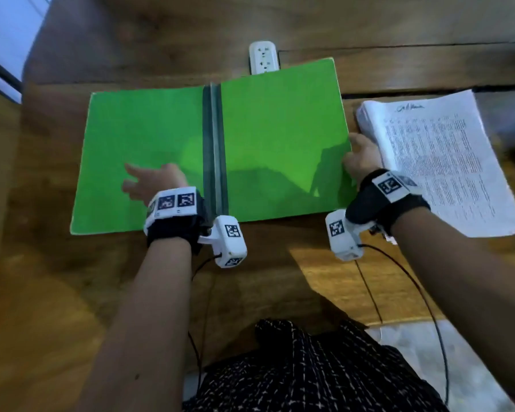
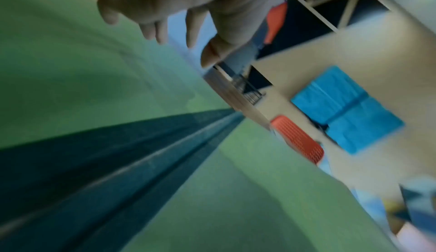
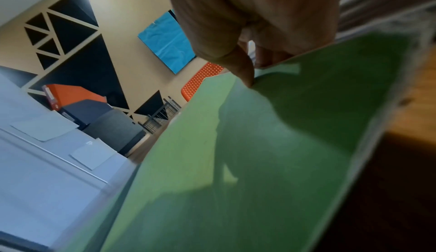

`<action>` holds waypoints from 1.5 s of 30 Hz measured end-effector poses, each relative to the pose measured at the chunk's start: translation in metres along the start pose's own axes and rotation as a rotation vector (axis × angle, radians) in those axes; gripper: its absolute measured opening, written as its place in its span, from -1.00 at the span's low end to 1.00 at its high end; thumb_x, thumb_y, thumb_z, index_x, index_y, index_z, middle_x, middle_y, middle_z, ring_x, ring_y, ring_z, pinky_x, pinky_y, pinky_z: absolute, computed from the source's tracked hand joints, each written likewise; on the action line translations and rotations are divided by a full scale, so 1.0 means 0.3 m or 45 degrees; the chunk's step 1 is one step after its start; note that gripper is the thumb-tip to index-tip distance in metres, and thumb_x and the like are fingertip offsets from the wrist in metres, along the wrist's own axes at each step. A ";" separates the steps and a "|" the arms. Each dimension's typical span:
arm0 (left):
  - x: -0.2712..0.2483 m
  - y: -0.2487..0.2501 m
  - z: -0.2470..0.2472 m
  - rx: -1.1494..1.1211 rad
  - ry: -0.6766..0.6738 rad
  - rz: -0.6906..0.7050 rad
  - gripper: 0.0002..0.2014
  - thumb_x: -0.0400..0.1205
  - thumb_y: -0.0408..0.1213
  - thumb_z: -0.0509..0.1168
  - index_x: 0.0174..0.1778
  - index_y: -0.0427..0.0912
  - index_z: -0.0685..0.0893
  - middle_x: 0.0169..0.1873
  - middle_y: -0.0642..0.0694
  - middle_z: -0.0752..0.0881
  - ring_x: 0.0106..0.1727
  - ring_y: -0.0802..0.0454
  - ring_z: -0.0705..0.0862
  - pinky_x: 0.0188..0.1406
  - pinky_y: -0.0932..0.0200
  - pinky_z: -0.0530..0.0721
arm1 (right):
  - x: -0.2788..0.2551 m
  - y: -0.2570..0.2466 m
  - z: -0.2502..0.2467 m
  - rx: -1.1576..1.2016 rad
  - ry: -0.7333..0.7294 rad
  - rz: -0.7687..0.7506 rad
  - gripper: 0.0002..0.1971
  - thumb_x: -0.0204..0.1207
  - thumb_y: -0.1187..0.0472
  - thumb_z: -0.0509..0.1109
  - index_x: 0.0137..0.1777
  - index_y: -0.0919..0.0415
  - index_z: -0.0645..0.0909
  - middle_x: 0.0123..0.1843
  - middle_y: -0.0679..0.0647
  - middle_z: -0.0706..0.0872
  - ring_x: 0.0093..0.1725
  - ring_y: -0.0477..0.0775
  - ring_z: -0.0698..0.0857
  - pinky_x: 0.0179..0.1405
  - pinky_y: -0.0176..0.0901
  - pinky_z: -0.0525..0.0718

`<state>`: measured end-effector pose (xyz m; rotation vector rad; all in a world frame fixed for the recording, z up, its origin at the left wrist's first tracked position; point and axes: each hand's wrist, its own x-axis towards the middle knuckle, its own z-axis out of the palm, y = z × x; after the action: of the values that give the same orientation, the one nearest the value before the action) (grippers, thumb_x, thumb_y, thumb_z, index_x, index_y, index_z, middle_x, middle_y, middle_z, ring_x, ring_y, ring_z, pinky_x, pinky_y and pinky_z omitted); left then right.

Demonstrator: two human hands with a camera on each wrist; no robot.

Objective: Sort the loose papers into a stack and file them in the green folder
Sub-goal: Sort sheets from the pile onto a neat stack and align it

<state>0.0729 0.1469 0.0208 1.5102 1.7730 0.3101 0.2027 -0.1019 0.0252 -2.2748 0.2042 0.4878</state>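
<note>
The green folder (image 1: 149, 144) lies open on the wooden desk, its dark spine (image 1: 214, 150) running down the middle. My left hand (image 1: 149, 181) hovers over the left cover with fingers spread and relaxed, holding nothing (image 2: 165, 13). My right hand (image 1: 360, 157) pinches the right cover's outer edge, thumb on top and fingers underneath (image 3: 250, 69), and that cover (image 3: 283, 125) is lifted a little off the desk. A stack of printed papers (image 1: 440, 162) lies just right of the folder, beside my right hand.
A white power strip (image 1: 263, 56) sits at the desk's back edge, partly under the folder's top right corner. Cables run from both wrist cameras toward my lap. The desk's front edge is near my body.
</note>
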 end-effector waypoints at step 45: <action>-0.924 0.127 0.627 0.658 -1.016 0.391 -0.32 0.64 -0.01 0.17 0.57 -0.33 0.15 0.58 -0.28 0.13 0.57 -0.20 0.26 0.50 0.07 0.27 | 0.220 0.474 -0.661 -0.163 0.116 0.344 -0.58 0.56 0.10 0.30 0.19 0.51 0.58 0.12 0.32 0.65 0.21 0.32 0.62 -0.06 -0.11 0.39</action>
<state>0.2285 -0.1521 0.0270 1.9004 1.0093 -0.5853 0.2769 -0.3435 0.0254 -2.4092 0.5454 0.5489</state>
